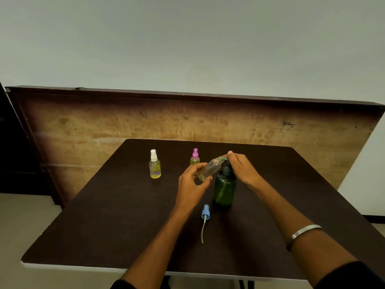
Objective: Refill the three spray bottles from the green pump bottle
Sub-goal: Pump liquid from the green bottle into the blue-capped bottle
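Note:
The green pump bottle [224,189] stands upright near the middle of the dark table [125,226]. My right hand [241,166] rests on its pump head, fingers curled over the nozzle. My left hand [192,184] grips a clear open spray bottle [209,170], tilted with its mouth up against the pump nozzle; a little yellowish liquid lies in it. Its blue spray cap [205,213] with a dip tube lies on the table in front of the green bottle. A white-capped spray bottle [155,165] and a pink-capped spray bottle [195,157] stand behind, both capped.
A wooden board [104,126] leans against the wall behind the table. The table's front edge [93,268] runs near my forearms. A metal bangle [302,232] sits on my right wrist.

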